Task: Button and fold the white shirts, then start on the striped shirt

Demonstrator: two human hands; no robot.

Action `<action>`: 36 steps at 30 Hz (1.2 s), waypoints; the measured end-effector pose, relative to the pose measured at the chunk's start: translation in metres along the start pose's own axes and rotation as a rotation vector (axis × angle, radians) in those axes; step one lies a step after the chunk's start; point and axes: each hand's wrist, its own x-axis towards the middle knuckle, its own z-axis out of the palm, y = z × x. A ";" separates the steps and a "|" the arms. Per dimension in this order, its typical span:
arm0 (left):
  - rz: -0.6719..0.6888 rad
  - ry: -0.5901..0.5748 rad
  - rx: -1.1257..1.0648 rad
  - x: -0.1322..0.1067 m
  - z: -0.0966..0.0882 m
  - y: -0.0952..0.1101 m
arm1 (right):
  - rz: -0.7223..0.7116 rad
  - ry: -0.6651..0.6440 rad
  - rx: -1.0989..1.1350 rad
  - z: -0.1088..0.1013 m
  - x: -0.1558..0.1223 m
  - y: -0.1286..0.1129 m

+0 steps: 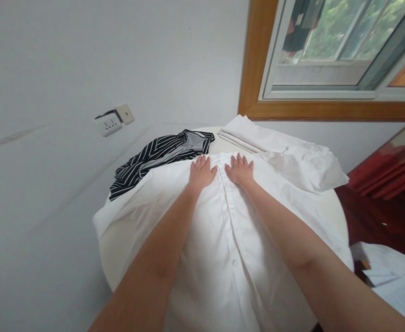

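White shirt, spread front side up across a round off-white table, covering most of its top & running out of view at the table's near side. Shirt's button placket runs lengthwise nr table's middle, w/ one round button clearly visible; light creases either side. Person's L hand & R hand lie palm down on the shirt toward the table's far side, one each side of placket, a small gap b/w thumbs. Both hands open, fingers extended & slightly spread, pressing on fabric w/o gripping anything. Bare forearms reach in from table's near side.

At table's far L: black-&-white striped garment, loosely bunched, next to shirt's edge. At table's far R: folded white cloth; can't tell where it ends & the crumpled white fabric beside it begins. Behind table: pale wall w/ socket up to table's L, & wood-framed window up to its R. Right of table: red cloth; lower down, nr table's R edge, white papers.
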 end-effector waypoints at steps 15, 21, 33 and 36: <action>0.162 0.021 -0.120 -0.028 -0.044 0.032 | -0.264 0.018 0.293 -0.047 -0.035 0.012; 0.052 -0.057 -0.293 -0.052 -0.030 0.037 | -0.157 -0.097 0.294 -0.041 -0.066 -0.005; 0.098 0.064 -0.247 -0.073 -0.033 0.041 | -0.180 -0.028 0.129 -0.039 -0.080 -0.012; 0.064 0.059 -0.145 -0.075 -0.033 0.042 | -0.184 -0.009 0.132 -0.039 -0.081 -0.010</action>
